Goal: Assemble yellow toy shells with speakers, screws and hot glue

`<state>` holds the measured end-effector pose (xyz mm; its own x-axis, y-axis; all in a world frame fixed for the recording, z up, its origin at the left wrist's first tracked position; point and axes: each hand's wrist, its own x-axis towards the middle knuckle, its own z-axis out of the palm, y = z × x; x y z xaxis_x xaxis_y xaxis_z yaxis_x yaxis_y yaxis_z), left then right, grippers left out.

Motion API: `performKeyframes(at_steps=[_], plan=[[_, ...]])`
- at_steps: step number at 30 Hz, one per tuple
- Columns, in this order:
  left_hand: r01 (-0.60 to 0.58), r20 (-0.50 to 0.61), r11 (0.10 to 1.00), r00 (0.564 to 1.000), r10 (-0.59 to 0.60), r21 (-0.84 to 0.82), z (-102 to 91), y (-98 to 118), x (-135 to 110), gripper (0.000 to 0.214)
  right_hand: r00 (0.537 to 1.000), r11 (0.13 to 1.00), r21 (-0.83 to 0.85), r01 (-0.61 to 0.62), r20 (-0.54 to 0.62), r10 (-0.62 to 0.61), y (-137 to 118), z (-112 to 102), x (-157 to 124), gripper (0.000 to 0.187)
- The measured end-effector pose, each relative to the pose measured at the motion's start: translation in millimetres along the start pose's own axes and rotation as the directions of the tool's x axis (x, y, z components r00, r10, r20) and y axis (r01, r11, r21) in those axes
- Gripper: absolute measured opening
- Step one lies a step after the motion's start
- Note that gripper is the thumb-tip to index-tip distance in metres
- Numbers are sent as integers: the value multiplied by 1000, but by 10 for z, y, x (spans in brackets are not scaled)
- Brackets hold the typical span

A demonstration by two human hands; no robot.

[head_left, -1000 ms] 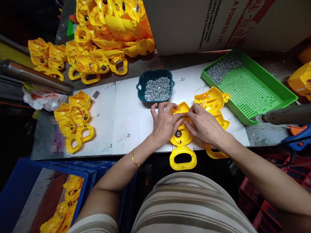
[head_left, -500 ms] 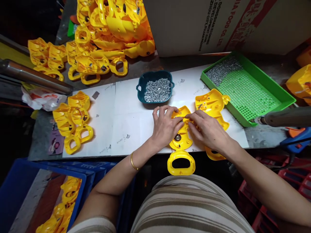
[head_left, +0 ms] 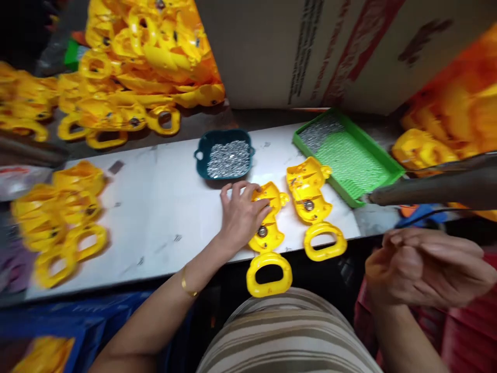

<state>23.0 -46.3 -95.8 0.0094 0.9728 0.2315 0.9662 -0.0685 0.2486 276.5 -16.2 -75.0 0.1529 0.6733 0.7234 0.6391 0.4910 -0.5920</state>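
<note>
My left hand (head_left: pixel 243 215) is closed on the upper left edge of a yellow plastic toy shell (head_left: pixel 272 239), thumb and fingers bent over its inside. The shell lies open side up, with a round metal part in it and a loop handle (head_left: pixel 269 296) over the table's front edge. Beside it on the right lies a similar open yellow shell (head_left: pixel 306 189), untouched. Off to the right, past the table's front edge, my right hand (head_left: pixel 427 267) is raised with its fingers curled together. It is slightly blurred, and anything within the fingers is hidden.
A dark teal basin (head_left: pixel 201 168) of small metal screws stands behind the shells. A green perforated tray (head_left: pixel 373 166) with more screws sits at the right, near a dark tool shaft (head_left: pixel 438 184). Yellow shells (head_left: pixel 155 67) pile up at back left, beside a large carton (head_left: pixel 264 57).
My right hand has left the shell and moved right, off the table. My left hand stays on the shell. The view has turned to the right.
</note>
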Motion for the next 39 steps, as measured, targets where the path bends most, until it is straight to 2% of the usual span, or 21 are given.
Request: performKeyframes(at_steps=[2,3,5,7,10,12,13,15,17,19,21,25,31,39], plan=[[-10,-22,1000,1000,10,16,8,-20,7,11,977,979,-108,-176,-143,160,91,-68,21,42],[-22,-34,999,999,23,24,14,-31,15,12,964,960,-132,-246,-135,228,138,-65,49,46],[-53,-58,998,997,56,44,23,-51,32,15,954,945,-135,-298,-9,299,235,-12,145,54],[-79,-76,995,994,84,67,23,-61,42,16,942,955,-96,-282,161,295,318,62,289,57],[-89,-69,992,993,96,90,14,-63,44,17,882,968,8,-250,414,224,401,140,555,37],[-81,-58,993,995,86,85,12,-61,43,19,841,960,78,-268,506,194,446,167,723,24],[-75,-54,994,995,80,80,11,-59,44,20,834,950,112,-291,516,195,473,180,792,21],[-63,-38,995,997,67,79,9,-54,46,22,863,919,204,-337,458,215,543,215,886,25],[-54,-12,994,998,55,95,2,-48,49,24,911,881,321,-347,338,236,627,262,930,29],[-50,9,992,999,49,113,-7,-42,51,25,944,839,444,-315,242,226,709,315,943,25],[-54,14,991,999,52,121,-16,-38,52,25,959,803,526,-279,195,205,773,362,947,22],[-61,14,991,998,60,121,-27,-35,54,25,967,795,551,-254,123,223,827,438,943,23],[-63,16,990,998,62,128,-32,-23,58,25,961,738,639,-218,9,276,799,556,908,25],[-61,13,990,998,60,131,-32,-13,60,24,961,743,633,-219,10,275,865,686,891,24]])
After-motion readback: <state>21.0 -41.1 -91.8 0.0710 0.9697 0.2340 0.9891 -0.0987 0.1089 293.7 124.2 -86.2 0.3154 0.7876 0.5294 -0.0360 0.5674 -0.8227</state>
